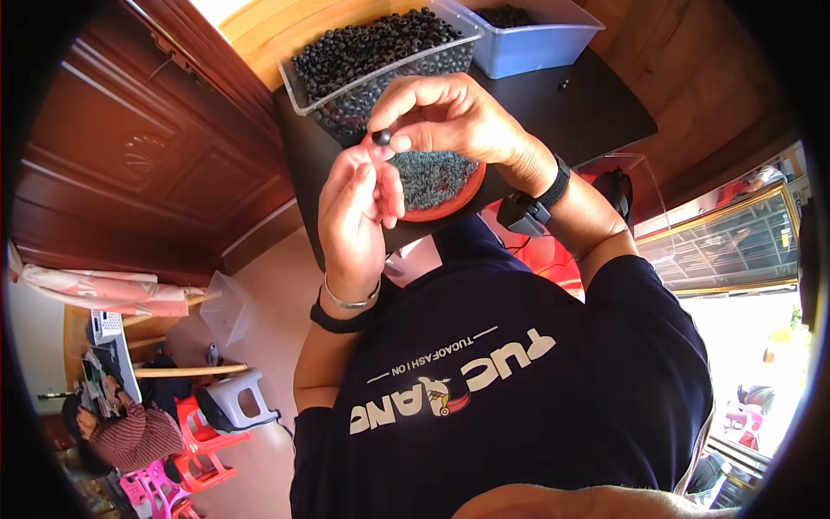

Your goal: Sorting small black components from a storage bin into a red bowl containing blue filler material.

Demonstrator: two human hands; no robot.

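Note:
A small round black bead (382,137) is held up over the table, between the fingertips of my two hands. My left hand (353,208) comes from below with its fingers curled, and its raised fingertips press against the bead. My right hand (462,121) arches over from the right, thumb tip and bent forefinger closing at the bead. Fingers partly cover it, so its far side is hidden. Beneath my hands sits a red-orange bowl (474,192) filled with tiny grey pieces. Just behind stands a clear plastic box (303,108) heaped with black beads.
A blue bin (540,50) with dark contents stands beside the clear box on the black table (596,108). A small dark piece (564,84) lies near the bin. At lower left, another person (138,432) is near red stools (203,441) and a grey stool (238,402).

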